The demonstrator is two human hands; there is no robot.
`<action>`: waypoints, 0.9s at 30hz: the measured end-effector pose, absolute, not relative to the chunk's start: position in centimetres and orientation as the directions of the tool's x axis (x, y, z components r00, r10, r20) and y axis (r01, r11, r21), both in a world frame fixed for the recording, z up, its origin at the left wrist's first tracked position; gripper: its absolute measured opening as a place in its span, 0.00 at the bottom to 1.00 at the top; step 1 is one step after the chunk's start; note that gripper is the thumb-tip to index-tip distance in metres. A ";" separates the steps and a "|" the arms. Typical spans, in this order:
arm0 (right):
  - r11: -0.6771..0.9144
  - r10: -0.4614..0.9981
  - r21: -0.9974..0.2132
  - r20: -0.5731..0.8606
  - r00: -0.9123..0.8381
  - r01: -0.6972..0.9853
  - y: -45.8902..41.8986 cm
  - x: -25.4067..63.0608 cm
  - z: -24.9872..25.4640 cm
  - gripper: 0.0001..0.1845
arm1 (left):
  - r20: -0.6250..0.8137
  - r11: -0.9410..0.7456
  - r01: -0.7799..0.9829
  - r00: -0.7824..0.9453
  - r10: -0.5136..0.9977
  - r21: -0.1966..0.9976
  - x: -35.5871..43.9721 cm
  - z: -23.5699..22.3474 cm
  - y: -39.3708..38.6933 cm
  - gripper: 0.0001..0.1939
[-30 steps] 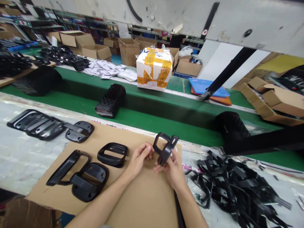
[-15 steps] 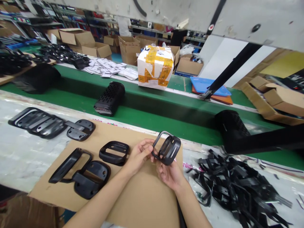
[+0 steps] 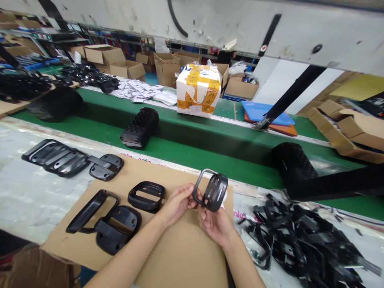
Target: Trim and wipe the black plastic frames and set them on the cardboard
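Fingers (image 3: 191,192) of left hand (image 3: 179,203), right hand (image 3: 216,226) grip one black frame (image 3: 220,193); one taped box (image 3: 196,94).

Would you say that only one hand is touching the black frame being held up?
No, the left hand and the right hand both have fingers on the black frame.

Both bare forearms reached forward, nearly converging; the bare left hand (image 3: 180,204) pinched with curled fingers, the bare right hand (image 3: 216,225) cupped beside it, palm upward.
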State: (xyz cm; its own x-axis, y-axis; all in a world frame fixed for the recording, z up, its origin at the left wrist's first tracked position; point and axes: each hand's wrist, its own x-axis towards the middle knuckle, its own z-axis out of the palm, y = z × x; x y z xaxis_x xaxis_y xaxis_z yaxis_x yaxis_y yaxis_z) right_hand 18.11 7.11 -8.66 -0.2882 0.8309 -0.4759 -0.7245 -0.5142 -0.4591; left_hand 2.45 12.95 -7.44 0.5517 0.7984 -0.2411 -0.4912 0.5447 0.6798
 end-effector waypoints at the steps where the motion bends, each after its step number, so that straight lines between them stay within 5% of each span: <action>1: -0.506 0.836 -0.463 -0.471 -0.282 -0.727 7.1 18.0 -8.6 0.22 | -0.242 0.557 -0.479 0.570 0.785 0.678 2.4 -7.5 12.9 0.22; 19: -0.411 0.874 -0.503 -0.455 -0.171 -0.760 7.3 18.0 -9.8 0.19 | -0.315 0.680 -0.452 0.645 0.696 0.577 3.3 -8.2 13.1 0.23; 27: -0.386 0.906 -0.553 -0.380 -0.189 -0.738 7.1 18.3 -8.5 0.24 | -0.128 0.433 -0.461 0.556 0.821 0.774 2.3 -4.6 12.0 0.22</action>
